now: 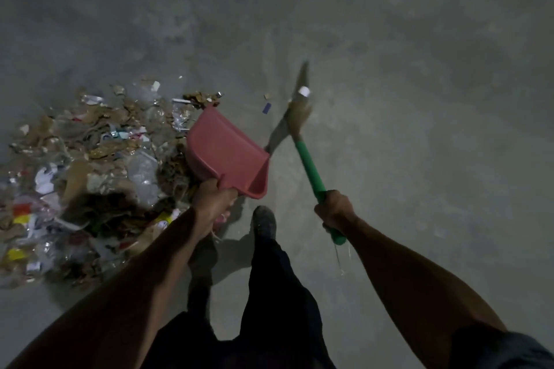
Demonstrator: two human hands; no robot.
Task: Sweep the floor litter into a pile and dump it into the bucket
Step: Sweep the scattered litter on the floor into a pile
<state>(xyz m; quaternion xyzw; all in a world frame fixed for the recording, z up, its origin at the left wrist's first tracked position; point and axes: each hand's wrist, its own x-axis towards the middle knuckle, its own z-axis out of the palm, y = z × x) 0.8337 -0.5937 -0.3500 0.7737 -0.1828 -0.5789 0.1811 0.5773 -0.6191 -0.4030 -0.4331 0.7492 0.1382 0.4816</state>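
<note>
A big pile of litter [90, 164], made of paper scraps, plastic wrap and brown shreds, lies on the concrete floor at the left. My left hand [214, 200] grips the handle of a red dustpan [227, 152], whose mouth points at the pile's right edge. My right hand [334, 209] grips the green handle [310, 169] of a straw broom. Its blurred bristles [299, 113] are over the floor right of the dustpan. A few loose scraps [266, 107] lie between dustpan and broom. No bucket is in view.
My dark shoe [263, 220] and trouser leg stand just behind the dustpan. Bare grey concrete floor [419, 69] stretches ahead and to the right.
</note>
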